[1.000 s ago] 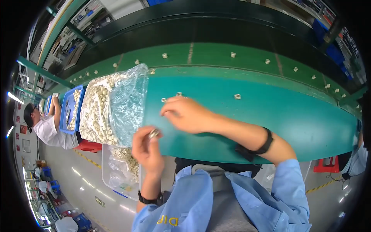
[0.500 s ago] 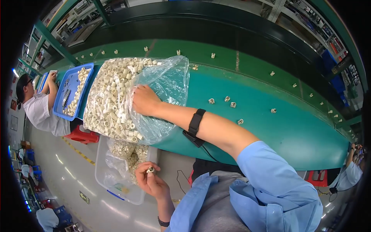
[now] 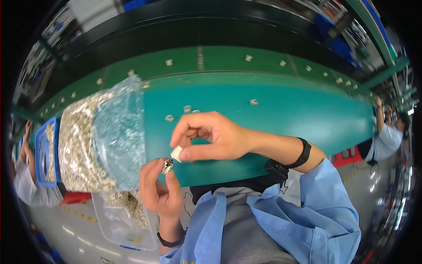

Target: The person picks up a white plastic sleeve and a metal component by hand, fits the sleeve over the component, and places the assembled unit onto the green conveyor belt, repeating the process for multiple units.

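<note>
My left hand [image 3: 160, 193] pinches a small whitish part with a dark and metallic end [image 3: 167, 165] between thumb and fingertips. In front of it, my right hand [image 3: 220, 136] grips a short cream plastic sleeve [image 3: 176, 153] between thumb and forefinger. The sleeve is held close beside the part; I cannot tell whether they touch. To the left lies a large clear plastic bag [image 3: 118, 127] full of cream sleeves [image 3: 81, 145]. Some small whitish-metal parts [image 3: 169, 118] lie on the teal work surface [image 3: 290, 127] beyond my right hand.
A green strip [image 3: 220, 61] with spaced small parts runs along the far side. At left is a blue tray [image 3: 44, 154]; below the bag, a clear bin [image 3: 149, 240] holds more bags. People sit at both ends, one in a light blue sleeve [image 3: 389, 141] at right.
My right hand has come out of the bag and back toward me with a cream sleeve. My left hand has risen with its part to meet it. The view has swung right.
</note>
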A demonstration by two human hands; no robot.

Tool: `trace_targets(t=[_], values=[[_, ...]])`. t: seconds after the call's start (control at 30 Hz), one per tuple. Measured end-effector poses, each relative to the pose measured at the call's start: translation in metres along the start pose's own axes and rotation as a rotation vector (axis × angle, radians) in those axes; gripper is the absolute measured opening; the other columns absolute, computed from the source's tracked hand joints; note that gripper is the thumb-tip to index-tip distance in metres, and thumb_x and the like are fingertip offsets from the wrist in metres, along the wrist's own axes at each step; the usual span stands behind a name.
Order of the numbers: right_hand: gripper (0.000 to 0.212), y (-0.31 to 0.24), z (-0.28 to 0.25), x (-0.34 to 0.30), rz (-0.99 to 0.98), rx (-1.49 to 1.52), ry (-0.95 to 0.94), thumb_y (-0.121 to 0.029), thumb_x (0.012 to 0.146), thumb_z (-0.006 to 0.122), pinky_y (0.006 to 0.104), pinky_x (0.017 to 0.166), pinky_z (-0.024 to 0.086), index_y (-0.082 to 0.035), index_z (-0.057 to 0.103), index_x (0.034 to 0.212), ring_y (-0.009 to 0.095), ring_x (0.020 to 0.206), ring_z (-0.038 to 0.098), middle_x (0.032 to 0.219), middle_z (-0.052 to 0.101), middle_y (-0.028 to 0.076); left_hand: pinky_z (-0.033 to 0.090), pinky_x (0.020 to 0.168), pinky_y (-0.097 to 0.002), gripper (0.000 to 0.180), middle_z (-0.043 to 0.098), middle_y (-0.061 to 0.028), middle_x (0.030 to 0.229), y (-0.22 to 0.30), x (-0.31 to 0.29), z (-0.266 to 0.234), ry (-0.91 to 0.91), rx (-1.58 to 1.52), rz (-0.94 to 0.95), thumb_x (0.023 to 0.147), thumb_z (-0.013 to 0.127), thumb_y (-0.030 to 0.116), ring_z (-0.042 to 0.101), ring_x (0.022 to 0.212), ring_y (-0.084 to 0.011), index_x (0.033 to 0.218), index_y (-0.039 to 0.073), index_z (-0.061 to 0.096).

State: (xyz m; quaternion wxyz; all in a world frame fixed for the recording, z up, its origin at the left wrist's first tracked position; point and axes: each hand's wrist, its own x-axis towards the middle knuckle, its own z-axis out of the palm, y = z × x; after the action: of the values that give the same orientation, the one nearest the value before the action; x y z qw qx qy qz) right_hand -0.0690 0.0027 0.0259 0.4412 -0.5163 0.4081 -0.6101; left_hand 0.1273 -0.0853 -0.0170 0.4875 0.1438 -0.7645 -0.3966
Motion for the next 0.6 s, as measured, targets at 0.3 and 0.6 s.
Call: trace_targets(t=[0.3, 0.6], values=[[0.019, -0.056, -0.049, -0.121, -0.169, -0.512, 0.282, -0.006, 0.09, 0.077, 0.0287, 0.068, 0.054, 0.0, 0.07, 0.107, 0.016, 0.079, 0.07, 0.091, 0.074, 0.009, 0.057, 0.075, -0.0382, 0.035, 0.069, -0.0221, 0.105, 0.041, 0.016, 0.101, -0.301, -0.002, 0.366, 0.084, 0.066, -0.012, 0.069, 0.089, -0.0323, 0.119, -0.006, 0.066], [0.02, -0.066, -0.07, -0.176, -0.331, -0.638, 0.429, -0.006, 0.089, 0.078, 0.0304, 0.066, 0.055, 0.001, 0.07, 0.106, 0.017, 0.078, 0.071, 0.091, 0.074, 0.009, 0.058, 0.073, -0.0398, 0.037, 0.069, -0.0213, 0.103, 0.061, 0.012, 0.154, -0.423, -0.108, 0.399, 0.082, 0.067, -0.014, 0.071, 0.086, -0.0325, 0.119, -0.006, 0.066]])
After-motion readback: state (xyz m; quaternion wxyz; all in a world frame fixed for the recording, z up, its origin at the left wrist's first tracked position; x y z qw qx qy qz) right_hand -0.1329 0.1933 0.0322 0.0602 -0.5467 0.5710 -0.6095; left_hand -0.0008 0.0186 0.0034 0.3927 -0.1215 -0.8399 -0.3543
